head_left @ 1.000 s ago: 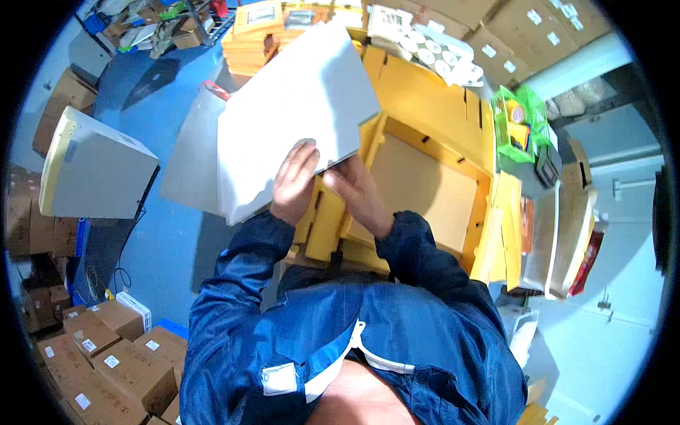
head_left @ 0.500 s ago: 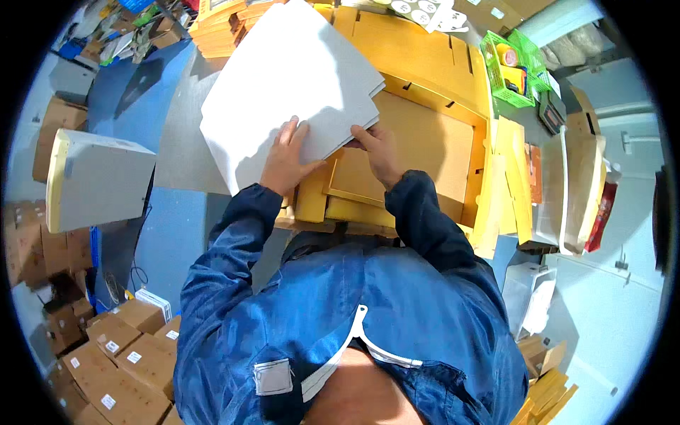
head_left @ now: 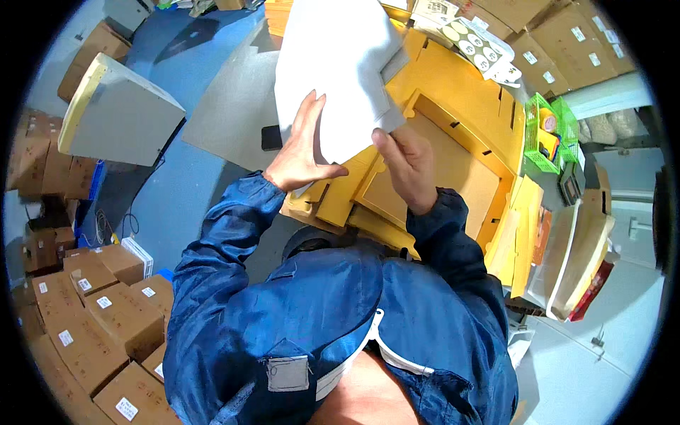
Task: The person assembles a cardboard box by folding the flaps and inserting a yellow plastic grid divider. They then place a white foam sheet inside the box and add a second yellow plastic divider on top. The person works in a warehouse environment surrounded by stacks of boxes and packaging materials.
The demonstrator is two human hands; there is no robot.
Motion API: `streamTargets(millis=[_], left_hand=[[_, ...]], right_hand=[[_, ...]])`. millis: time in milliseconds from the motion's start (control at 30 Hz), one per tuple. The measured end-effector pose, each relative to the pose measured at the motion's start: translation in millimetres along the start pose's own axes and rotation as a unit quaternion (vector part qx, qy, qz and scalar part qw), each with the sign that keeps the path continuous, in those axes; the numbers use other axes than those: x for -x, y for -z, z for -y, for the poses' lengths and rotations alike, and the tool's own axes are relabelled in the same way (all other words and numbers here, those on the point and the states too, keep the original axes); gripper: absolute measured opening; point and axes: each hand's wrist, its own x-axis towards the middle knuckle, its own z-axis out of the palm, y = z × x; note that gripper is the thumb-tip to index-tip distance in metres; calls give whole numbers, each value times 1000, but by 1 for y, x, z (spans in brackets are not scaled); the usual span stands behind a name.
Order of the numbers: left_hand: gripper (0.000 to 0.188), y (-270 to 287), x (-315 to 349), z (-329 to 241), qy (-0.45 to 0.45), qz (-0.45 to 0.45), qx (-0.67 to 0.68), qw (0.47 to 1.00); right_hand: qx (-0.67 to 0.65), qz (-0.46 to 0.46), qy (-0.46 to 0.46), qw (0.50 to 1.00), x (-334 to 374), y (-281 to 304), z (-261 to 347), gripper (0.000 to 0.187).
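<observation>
White card sheets with notched edges are raised in front of me, tilted over the grey tabletop and the left part of an open yellow box. My right hand pinches their near right corner, thumb on top and fingers behind. Against the near left edge rests my left hand, fingers stretched and thumb spread wide toward the right. The box has a brown cardboard bottom and slotted yellow walls, and its far flap lies folded out. How many sheets there are, I cannot tell.
A black phone-like object lies left of the sheets. Green baskets with tape rolls stand at the far right, past yellow card strips. A sheet of round stickers is at the back. Brown cartons are stacked lower left.
The sheets have been lifted and tilted up, baring the black object beside them. My left hand's thumb has spread away from its fingers; my right hand keeps its pinch. The view has shifted.
</observation>
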Motion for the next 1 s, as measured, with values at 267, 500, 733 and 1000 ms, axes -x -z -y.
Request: streamTargets(millis=[267, 500, 733, 1000], left_hand=[[53, 61, 38, 39, 75, -313, 116, 940], [28, 184, 81, 162, 70, -631, 234, 736], [42, 143, 87, 316, 177, -565, 451, 668], [59, 94, -34, 262, 269, -460, 50, 845]], right_hand=[[143, 6, 163, 976, -65, -29, 15, 14], [100, -300, 93, 944, -66, 122, 19, 24], [114, -461, 20, 880, 32, 208, 74, 30], [54, -415, -27, 908, 99, 223, 90, 39]])
